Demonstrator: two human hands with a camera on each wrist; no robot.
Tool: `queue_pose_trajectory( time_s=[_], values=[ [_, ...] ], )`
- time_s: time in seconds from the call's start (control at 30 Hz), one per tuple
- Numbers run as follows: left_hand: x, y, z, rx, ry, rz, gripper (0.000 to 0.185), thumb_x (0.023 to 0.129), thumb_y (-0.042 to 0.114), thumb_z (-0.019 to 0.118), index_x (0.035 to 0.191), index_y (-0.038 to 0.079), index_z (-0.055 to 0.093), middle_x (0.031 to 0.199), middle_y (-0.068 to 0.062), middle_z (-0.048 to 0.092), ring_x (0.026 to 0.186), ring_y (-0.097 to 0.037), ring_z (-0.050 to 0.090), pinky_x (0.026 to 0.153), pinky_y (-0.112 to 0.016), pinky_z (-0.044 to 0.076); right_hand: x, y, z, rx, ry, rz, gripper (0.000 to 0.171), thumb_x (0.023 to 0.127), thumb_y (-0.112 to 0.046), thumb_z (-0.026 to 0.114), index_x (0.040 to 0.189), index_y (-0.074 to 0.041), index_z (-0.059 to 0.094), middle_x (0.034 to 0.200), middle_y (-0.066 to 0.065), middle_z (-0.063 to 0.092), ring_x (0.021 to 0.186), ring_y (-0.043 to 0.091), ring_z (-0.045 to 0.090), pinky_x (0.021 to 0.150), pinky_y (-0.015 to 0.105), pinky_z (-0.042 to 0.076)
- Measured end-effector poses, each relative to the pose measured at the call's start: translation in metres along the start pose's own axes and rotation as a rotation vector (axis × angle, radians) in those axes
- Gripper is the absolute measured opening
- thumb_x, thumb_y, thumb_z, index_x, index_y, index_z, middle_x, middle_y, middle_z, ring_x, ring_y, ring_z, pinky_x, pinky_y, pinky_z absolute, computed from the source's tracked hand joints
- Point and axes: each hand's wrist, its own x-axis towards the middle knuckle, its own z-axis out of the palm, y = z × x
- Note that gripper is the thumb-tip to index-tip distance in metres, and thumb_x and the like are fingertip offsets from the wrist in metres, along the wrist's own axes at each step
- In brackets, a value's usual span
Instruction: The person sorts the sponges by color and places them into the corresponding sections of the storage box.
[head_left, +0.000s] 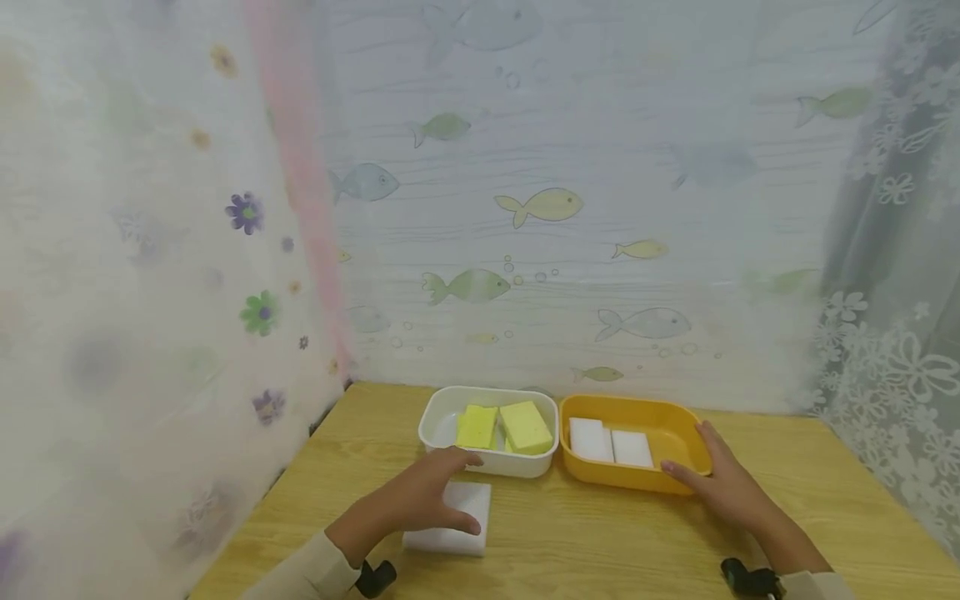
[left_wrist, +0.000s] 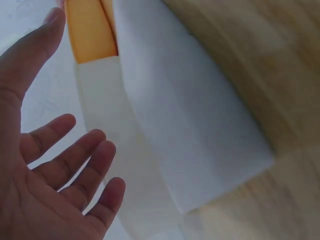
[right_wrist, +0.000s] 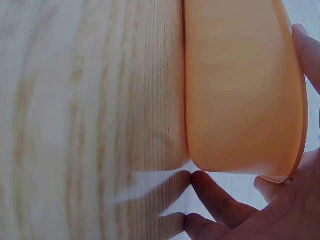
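My left hand [head_left: 431, 500] hovers with thumb and fingers spread over a white rectangular foam block [head_left: 468, 521] on the table. In the left wrist view that hand [left_wrist: 65, 170] is beside the block [left_wrist: 185, 110], with nothing between its fingers. My right hand [head_left: 723, 483] holds the right end of an orange plastic tub [head_left: 622, 477], thumb at its front rim and fingers around the end. In the right wrist view, fingertips [right_wrist: 202, 182] touch the tub's lower end [right_wrist: 240, 100]. Two white blocks [head_left: 592, 439] lie inside the orange tub.
A white plastic tub [head_left: 487, 463] stands just left of the orange one, with yellow sponges [head_left: 525, 427] in it. Both sit toward the back of the wooden table [head_left: 577, 542]. A fish-patterned curtain [head_left: 547, 250] hangs behind, and a flowered curtain [head_left: 150, 292] at the left.
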Motion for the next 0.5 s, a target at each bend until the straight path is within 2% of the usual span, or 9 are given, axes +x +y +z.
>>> queue_pose_trajectory(
  time_s=[0.13, 0.3, 0.5],
  values=[
    [-0.006, -0.007, 0.003, 0.079, 0.002, 0.022, 0.095, 0.07, 0.066, 0.086, 0.143, 0.015, 0.056, 0.144, 0.003, 0.06, 0.137, -0.02, 0.053, 0.116, -0.045, 0.045, -0.001, 0.001, -0.001, 0.006, 0.001, 0.005, 0.111, 0.1, -0.056, 0.062, 0.164, -0.001, -0.01, 0.168, 0.033, -0.012, 0.149, 0.065, 0.002, 0.106, 0.087, 0.017],
    [-0.012, -0.014, 0.008, 0.147, -0.007, 0.017, 0.101, 0.066, 0.067, 0.089, 0.144, 0.013, 0.055, 0.142, 0.0, 0.061, 0.129, -0.018, 0.056, 0.111, -0.045, 0.049, -0.001, 0.0, -0.001, 0.012, 0.001, 0.007, 0.11, 0.1, -0.055, 0.062, 0.164, -0.002, -0.01, 0.168, 0.033, -0.012, 0.149, 0.064, 0.003, 0.106, 0.086, 0.018],
    [-0.015, -0.017, 0.011, 0.153, -0.052, -0.014, 0.101, 0.065, 0.067, 0.089, 0.146, 0.019, 0.053, 0.145, 0.003, 0.057, 0.133, -0.02, 0.054, 0.111, -0.048, 0.048, -0.001, 0.0, -0.002, 0.013, 0.0, 0.001, 0.109, 0.101, -0.054, 0.062, 0.164, -0.001, -0.009, 0.168, 0.033, -0.011, 0.148, 0.065, 0.005, 0.106, 0.086, 0.019]
  ],
)
